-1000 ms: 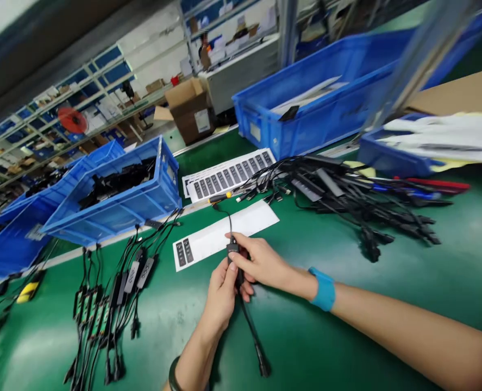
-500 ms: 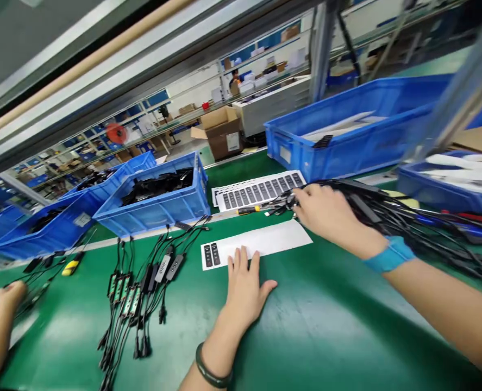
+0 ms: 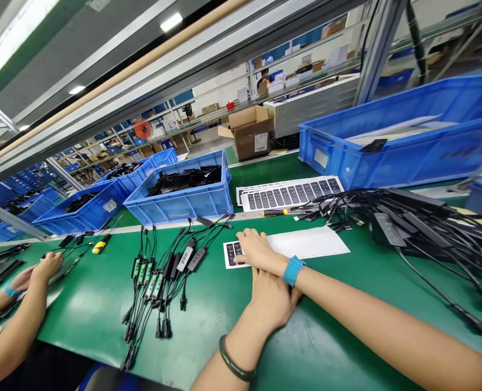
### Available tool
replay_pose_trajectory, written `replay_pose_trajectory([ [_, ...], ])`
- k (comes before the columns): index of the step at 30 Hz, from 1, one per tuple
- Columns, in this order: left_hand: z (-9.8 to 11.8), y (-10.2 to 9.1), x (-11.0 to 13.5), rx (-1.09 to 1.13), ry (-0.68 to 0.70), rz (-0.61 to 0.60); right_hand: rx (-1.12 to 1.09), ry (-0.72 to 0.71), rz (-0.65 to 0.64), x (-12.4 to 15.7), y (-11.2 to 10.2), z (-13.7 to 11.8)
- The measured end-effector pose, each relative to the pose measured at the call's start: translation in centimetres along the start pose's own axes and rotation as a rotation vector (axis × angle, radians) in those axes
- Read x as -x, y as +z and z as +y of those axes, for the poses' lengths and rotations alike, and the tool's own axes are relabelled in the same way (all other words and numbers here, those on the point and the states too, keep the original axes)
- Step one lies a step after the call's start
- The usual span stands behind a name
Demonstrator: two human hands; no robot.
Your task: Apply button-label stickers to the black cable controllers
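Note:
A white backing sheet [image 3: 310, 244] lies on the green bench with two black stickers [image 3: 230, 255] at its left end. My right hand [image 3: 259, 251], with a blue wristband, bends over the sheet's left part. Its thumb and fingers close around the second sticker, which they partly cover. My left hand [image 3: 271, 298], below a dark green bangle, lies flat at the sheet's lower edge; its fingertips are partly hidden under my right hand. Behind are more sheets of black stickers [image 3: 293, 193] and a yellow-and-black screwdriver [image 3: 275, 212].
Cabled circuit boards [image 3: 148, 277] lie left of the sheet. A heap of black cables [image 3: 412, 222] is at right. Blue bins [image 3: 179, 201] line the back, with a large blue bin [image 3: 407, 163] at right. A co-worker's hands [image 3: 41, 271] work at far left, near a yellow cutter [image 3: 101, 244].
My right hand has moved left from the cable ends to the stickers, crossing over my left hand. The view has shifted, showing more of the co-worker. The sheet's right end now curls slightly.

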State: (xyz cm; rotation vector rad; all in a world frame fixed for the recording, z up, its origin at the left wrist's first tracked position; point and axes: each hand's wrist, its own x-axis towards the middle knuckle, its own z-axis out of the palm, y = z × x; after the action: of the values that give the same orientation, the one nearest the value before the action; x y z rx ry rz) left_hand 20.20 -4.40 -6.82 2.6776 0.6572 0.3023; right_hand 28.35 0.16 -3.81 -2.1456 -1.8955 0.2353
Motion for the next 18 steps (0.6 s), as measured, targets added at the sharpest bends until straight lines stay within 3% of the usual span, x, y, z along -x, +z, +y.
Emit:
replay_pose_trajectory([
  [4, 0.1, -0.1, 0.1, -0.011, -0.006, 0.005, -0.024, -0.018, -0.025, -0.1, -0.3, 0.6],
  [8, 0.2, -0.5, 0.1, 0.003, -0.031, -0.019, -0.089, -0.058, 0.03, 0.3, -0.2, 1.2],
  [15, 0.2, -0.3, 0.1, 0.11, 0.015, 0.002, -0.301, -0.187, 0.21, 1.6, -1.0, -0.1],
  [18, -0.7, -1.6, 0.0, 0.208, -0.025, 0.128, -0.603, -0.235, 0.426, 3.3, -3.1, -0.1],
])
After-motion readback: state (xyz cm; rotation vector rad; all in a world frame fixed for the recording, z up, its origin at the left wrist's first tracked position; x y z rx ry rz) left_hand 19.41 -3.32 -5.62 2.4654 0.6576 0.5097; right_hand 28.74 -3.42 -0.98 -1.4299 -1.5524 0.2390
